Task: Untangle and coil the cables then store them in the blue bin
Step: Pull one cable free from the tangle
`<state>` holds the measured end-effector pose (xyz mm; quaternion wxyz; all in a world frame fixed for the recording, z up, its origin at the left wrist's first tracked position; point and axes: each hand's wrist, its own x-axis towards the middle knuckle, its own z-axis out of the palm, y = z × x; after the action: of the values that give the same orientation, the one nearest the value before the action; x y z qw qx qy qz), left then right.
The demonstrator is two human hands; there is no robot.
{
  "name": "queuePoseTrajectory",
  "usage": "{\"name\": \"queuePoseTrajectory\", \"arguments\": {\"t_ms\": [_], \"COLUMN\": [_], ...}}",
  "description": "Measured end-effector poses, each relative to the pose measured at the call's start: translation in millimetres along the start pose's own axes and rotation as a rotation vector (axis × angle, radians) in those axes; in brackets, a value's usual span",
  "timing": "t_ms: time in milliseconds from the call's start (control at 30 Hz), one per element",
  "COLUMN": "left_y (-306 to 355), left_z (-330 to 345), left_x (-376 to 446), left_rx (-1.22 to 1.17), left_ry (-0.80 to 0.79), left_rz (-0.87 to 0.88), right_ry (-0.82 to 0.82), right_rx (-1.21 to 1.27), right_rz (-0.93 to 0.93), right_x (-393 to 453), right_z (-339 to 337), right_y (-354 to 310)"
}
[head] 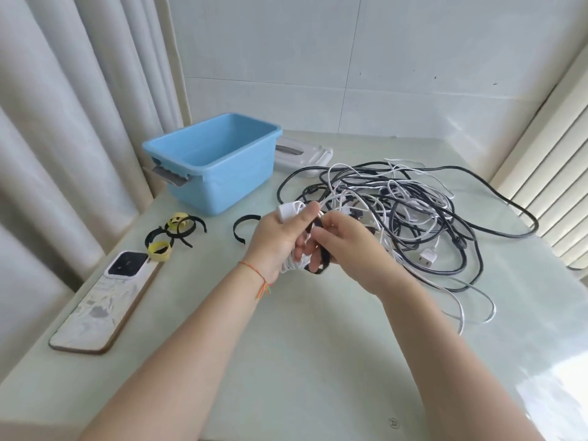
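Note:
My left hand point(280, 240) grips a coiled white cable point(291, 209) wound round its fingers, a white plug end sticking out at the top. My right hand point(343, 246) pinches a black strap point(324, 261) that wraps round that coil. Behind and right of both hands lies a tangled pile of black and white cables point(404, 205) on the table. The open blue bin point(213, 160) stands at the back left, with nothing visible inside.
Loose black and yellow cable straps point(173, 233) and one black strap point(243, 229) lie left of my hands. A phone point(101, 297) rests face down near the left table edge. A white lid point(304, 154) sits behind the bin. Curtains hang on both sides.

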<state>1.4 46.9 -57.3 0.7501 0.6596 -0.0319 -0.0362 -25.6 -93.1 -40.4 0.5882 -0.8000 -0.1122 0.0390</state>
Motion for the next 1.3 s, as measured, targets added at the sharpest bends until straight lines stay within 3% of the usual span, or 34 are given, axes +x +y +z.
{"name": "queuePoseTrajectory", "arguments": {"t_ms": [100,167,333,567,733,800,900,1033,1300], "left_y": [6.6,10.1,14.2,10.9,11.6,11.5,13.7,14.1,14.8], "left_z": [-2.3,-4.4,-1.6,-5.3,-16.4,-23.1,-28.5,-29.9,-29.2], "left_x": [-3.2,-4.3,-7.2,-7.4,-6.0,-4.1,-5.6,-8.4,-6.0], "left_rx": [0.170,0.223,0.177,0.269,0.220,0.252,0.290,0.303,0.332], "left_ry": [0.038,-0.039,-0.342,-0.287,-0.372,-0.421,-0.598,-0.691,-0.571], "left_rz": [0.005,-0.064,-0.133,-0.020,0.009,-0.009,-0.082,-0.182,-0.139], "right_ry": [0.142,0.171,-0.042,0.281,0.327,0.256,0.071,-0.116,-0.067], "right_rx": [0.163,0.164,-0.033,-0.013,-0.307,-0.353,-0.248,-0.156,-0.237], "right_rz": [-0.027,-0.076,-0.117,-0.060,-0.111,-0.167,-0.083,-0.034,0.019], "right_x": [-0.5,-1.9,-6.3,0.0,2.2,1.4,-2.6,-4.7,-4.7], "right_z": [-3.4,-7.5,-2.2,0.7,-7.1,-8.9,-13.4,-13.7,-19.1], "right_y": [-4.2,-7.4,-8.3,0.6,8.5,6.8,3.0,-2.0,-2.1]}}
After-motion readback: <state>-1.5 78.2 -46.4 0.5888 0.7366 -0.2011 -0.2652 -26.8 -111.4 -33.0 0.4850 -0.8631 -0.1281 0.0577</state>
